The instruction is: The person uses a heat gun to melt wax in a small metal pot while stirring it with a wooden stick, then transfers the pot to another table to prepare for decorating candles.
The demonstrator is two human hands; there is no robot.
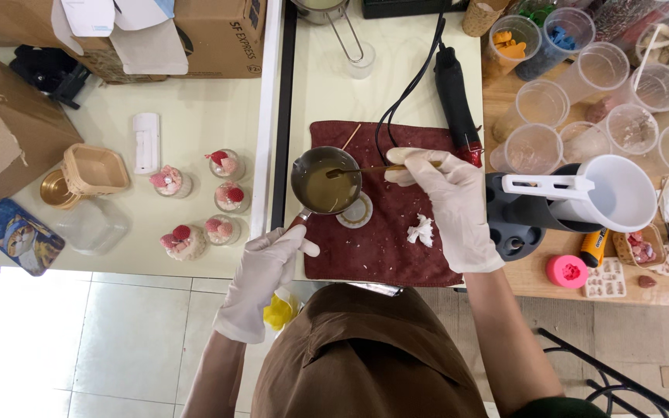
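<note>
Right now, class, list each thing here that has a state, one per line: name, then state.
small metal pot: upright, holding yellowish liquid
left hand: gloved, grip on pot handle
right hand: gloved, holding stirring stick in liquid
white funnel: empty
clear cups: upright, mostly empty
small glass jars: filled, pink-topped
</note>
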